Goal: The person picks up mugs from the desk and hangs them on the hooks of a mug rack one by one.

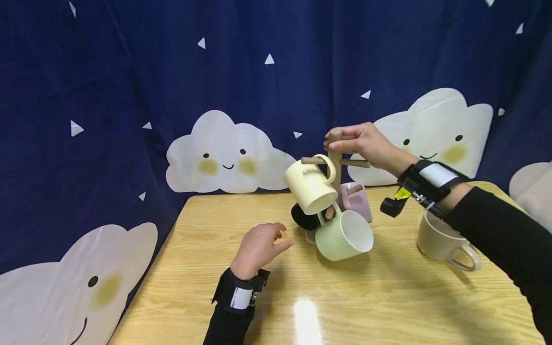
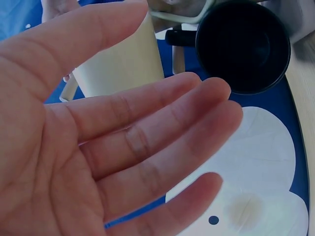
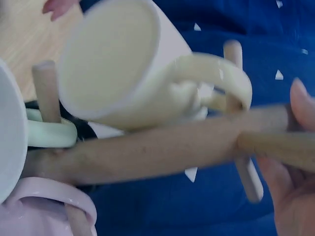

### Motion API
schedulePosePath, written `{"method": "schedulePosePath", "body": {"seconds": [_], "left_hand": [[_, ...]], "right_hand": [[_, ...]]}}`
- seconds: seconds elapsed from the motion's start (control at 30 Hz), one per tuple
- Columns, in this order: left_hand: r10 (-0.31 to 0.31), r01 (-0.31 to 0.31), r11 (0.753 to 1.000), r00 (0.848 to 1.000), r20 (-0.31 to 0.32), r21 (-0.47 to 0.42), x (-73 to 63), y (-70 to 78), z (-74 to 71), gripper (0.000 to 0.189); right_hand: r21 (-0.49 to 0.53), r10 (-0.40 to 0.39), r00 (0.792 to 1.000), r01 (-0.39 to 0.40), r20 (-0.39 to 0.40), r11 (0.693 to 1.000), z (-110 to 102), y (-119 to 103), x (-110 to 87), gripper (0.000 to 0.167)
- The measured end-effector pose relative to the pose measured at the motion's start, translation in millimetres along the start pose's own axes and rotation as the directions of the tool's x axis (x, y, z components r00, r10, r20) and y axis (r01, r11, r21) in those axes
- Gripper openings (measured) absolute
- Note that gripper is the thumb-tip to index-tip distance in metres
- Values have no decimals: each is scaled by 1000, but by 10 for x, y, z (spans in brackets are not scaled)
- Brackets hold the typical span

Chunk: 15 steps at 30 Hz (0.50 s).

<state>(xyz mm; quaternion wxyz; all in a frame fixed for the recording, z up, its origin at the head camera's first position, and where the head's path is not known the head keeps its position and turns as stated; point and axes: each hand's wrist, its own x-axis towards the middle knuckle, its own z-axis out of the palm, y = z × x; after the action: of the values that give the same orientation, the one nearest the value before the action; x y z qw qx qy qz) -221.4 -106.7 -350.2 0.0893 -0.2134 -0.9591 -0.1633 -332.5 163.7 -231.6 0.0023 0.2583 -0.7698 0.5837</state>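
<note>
My right hand (image 1: 362, 143) pinches the top of a wooden mug tree (image 1: 334, 158) between thumb and fingers. A cream mug (image 1: 308, 184) hangs by its handle from an upper peg, tilted with its mouth downward. Lower down hang a pale green mug (image 1: 338, 239), a pink mug (image 1: 357, 203) and a black mug (image 2: 243, 46). My left hand (image 1: 260, 247) hovers left of the rack, fingers relaxed and apart, holding nothing. In the left wrist view the cream mug lies partly behind its thumb and fingers.
A beige mug (image 1: 440, 235) stands upright at the table's right, partly behind my right sleeve. The wooden table (image 1: 215, 215) ends at a dark blue curtain (image 1: 241, 28) with cloud prints. One upper peg (image 1: 355, 163) on the rack's right side carries no mug.
</note>
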Motion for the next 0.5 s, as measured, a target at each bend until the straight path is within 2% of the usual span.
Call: {"method": "schedulePosePath", "body": {"seconds": [0.1,0.2,0.3,0.5], "left_hand": [[10,-10,1000,1000,-8,8,7,14,10,35],[24,-23,1000,1000,-17,16,14,29,19,33],[38,-38,999,999,-21,20,22,40,32,33],[41,-41,999,999,-18,27,23,57,49,35]], "right_hand": [[-7,23,995,-23,-93,1000,66,-33,-68,18],[-78,22,980,-38,-200,996,139,-69,-132,22],[-178,5,953,-61,-302,982,202,-100,-173,30],[-361,-51,888,-133,-457,923,315,-163,-218,32]]}}
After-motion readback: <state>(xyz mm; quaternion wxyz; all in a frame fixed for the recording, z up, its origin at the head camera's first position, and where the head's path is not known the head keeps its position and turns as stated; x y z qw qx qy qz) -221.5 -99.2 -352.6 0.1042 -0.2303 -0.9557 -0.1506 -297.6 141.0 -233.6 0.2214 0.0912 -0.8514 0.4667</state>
